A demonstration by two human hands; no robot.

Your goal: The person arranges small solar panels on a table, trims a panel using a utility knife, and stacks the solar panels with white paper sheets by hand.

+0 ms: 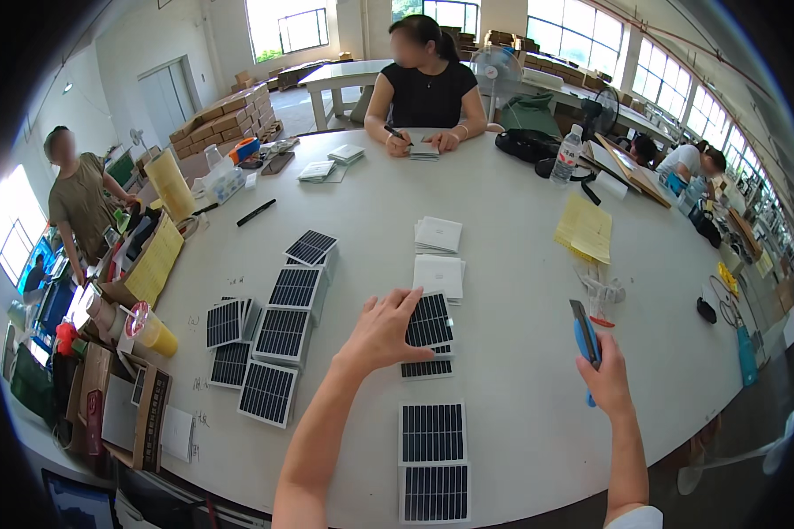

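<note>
My left hand (381, 331) has its thumb and fingers at the left and near edges of a small square solar panel (432, 322), which sits slightly askew over another small solar panel (427, 368). In my right hand (610, 379) is a blue utility knife (584, 335), its blade end pointing away from me. Directly beyond the left hand lie white square panels (438, 277), stacked face down. Two more dark solar panels (432, 432) lie in a column near me. To the left, several stacks of solar panels (280, 333) stand in slanting rows.
Across the white table (520, 370), a co-worker (428, 88) holds a pen over small panels. Yellow paper sheets (584, 229) and a water bottle (567, 154) are at right. A drink cup (150, 330) and an open carton (132, 406) line the left edge.
</note>
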